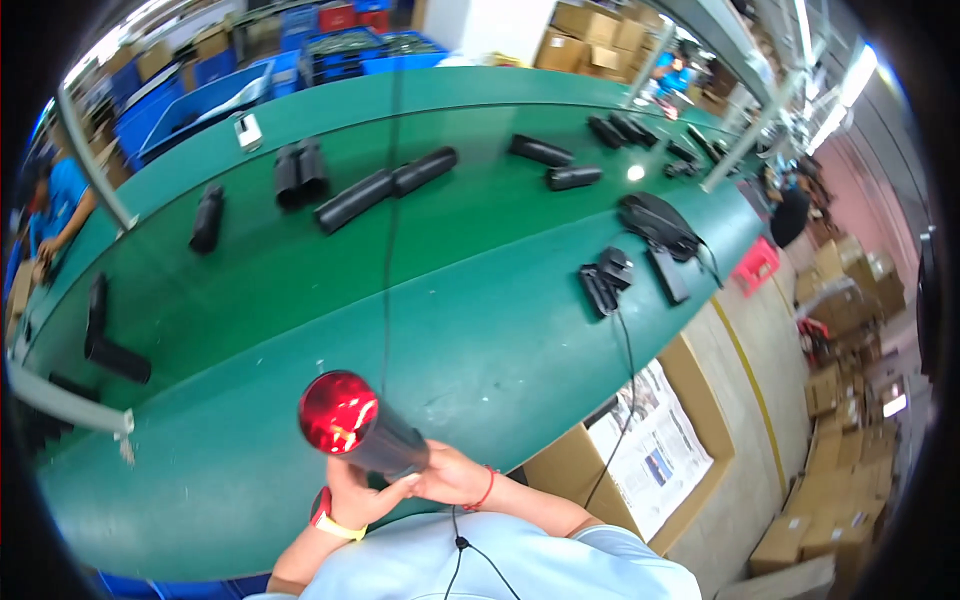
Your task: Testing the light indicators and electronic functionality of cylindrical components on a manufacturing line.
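Head view shows a black cylinder (378, 434) with glossy red end (340, 412), close to the person's body, above the near side of the green worktop (480, 345). Left hand (350, 492) and right hand (448, 474) both have their grip closed around its lower part, probably so that the red end is free to look at. Beside the worktop, an open cardboard box (714, 420) holds printed paper (655, 458); behind, a blue bin (190, 108) contains something pale, not identifiable.
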Demonstrator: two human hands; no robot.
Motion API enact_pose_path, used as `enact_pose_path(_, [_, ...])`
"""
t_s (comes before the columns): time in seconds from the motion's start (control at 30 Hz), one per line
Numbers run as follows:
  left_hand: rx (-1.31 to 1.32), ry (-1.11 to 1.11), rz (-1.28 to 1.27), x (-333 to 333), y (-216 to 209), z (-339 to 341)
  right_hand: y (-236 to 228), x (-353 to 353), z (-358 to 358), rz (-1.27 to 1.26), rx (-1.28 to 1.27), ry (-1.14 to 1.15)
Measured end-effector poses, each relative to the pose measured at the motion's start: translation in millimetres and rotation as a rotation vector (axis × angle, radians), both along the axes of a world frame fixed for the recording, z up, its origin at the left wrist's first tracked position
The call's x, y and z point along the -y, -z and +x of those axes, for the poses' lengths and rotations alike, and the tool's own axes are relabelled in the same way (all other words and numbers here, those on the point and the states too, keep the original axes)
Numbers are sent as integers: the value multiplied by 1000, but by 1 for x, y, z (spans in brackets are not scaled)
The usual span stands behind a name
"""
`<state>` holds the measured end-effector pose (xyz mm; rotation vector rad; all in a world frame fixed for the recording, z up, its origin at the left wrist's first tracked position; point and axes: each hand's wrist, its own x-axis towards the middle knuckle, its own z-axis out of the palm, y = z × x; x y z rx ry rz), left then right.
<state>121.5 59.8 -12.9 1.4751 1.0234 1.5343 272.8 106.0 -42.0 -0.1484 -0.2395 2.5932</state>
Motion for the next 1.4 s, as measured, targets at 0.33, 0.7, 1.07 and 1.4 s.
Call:
enact_pose_path(0.33, [75,-1,-33,1,-6,5,4,1,-3,-40,-99,-48])
enact_pose_path(0.7, [-192,-106,-76,-6,-18,4,10,-2,-1,-55,-30,-22])
enact_pose_path(1.07, [-101,118,154,-18,15,5,-24,2,9,65,274,64])
enact_pose_path(1.4, [-109,118,453,-23,-8,13,-27,1,15,129,355,92])
